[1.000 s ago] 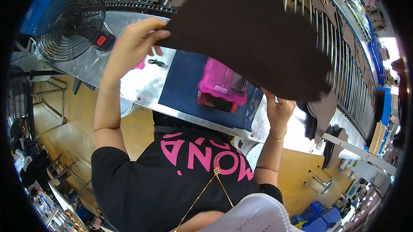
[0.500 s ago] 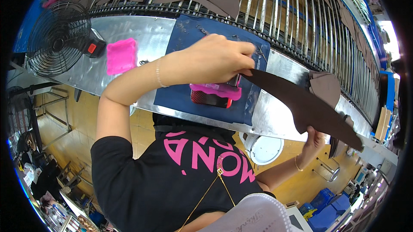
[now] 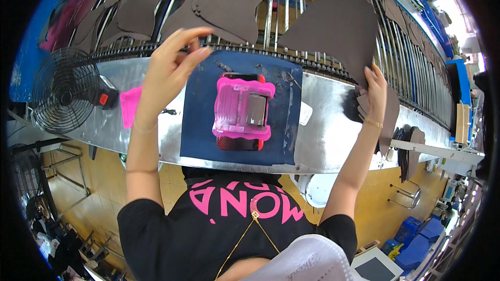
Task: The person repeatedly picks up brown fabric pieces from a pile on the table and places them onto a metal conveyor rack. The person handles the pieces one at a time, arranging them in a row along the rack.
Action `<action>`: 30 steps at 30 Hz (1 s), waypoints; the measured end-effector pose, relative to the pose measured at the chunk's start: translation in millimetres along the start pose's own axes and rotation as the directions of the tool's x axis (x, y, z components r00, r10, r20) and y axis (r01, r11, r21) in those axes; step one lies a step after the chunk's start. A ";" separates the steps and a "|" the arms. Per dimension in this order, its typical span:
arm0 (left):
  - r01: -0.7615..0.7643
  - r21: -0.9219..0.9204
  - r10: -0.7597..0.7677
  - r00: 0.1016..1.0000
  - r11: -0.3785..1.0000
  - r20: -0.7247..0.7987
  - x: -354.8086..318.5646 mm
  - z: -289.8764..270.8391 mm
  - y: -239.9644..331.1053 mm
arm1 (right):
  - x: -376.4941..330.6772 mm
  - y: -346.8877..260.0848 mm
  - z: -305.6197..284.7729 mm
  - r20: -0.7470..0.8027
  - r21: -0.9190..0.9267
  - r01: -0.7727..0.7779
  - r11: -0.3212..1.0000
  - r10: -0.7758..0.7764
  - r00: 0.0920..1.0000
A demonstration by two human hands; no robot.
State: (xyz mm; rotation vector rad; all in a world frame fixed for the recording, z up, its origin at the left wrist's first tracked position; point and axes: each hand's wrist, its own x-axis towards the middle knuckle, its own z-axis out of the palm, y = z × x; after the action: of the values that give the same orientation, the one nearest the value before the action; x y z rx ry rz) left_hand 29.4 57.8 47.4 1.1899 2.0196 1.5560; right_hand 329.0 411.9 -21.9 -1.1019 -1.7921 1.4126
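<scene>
My right hand (image 3: 377, 93) grips the lower corner of a dark brown flat cut piece (image 3: 333, 25), possibly leather. The piece spreads over the metal bars of the conveyor (image 3: 269, 28). My left hand (image 3: 174, 64) is held up at the left, holding nothing, with thumb and fingers apart. Between my arms, a pink scallop-edged device (image 3: 229, 106) with a grey window rests on a red and black base (image 3: 238, 144). Under it lies a dark blue mat (image 3: 200, 124). More brown pieces (image 3: 388, 124) lie just beyond my right hand.
Several brown pieces (image 3: 229, 7) lie on the bars at the far left. A black wire fan (image 3: 65, 90) and a pink cloth (image 3: 128, 106) are on the left of the metal table (image 3: 328, 140). Below its front edge is a white bucket (image 3: 319, 190).
The brown piece has moved from over the table onto the bars, guided by my right hand. My left hand has let go of it and swung left, uncovering the pink device.
</scene>
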 end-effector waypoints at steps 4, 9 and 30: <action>0.193 -0.005 -0.192 0.971 0.981 -0.145 -27.4 -28.5 -18.8 | 110.3 76.6 -1.4 0.052 -0.023 0.049 0.999 -0.048 0.998; 0.282 -0.027 -0.278 0.922 0.959 -0.271 -59.1 -57.4 -57.7 | 163.2 110.7 5.8 0.172 -0.226 0.010 0.974 0.030 0.985; 0.238 -0.079 -0.246 0.962 0.968 -0.116 -25.0 -11.2 -66.8 | -80.5 99.3 -164.9 -0.768 -0.607 -0.735 0.302 0.017 0.641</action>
State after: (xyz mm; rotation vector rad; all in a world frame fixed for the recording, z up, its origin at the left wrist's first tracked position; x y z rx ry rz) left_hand 9.2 27.7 -14.9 0.8036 2.0849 1.5924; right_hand 530.8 427.6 -72.7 -2.4267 -1.6959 -0.0969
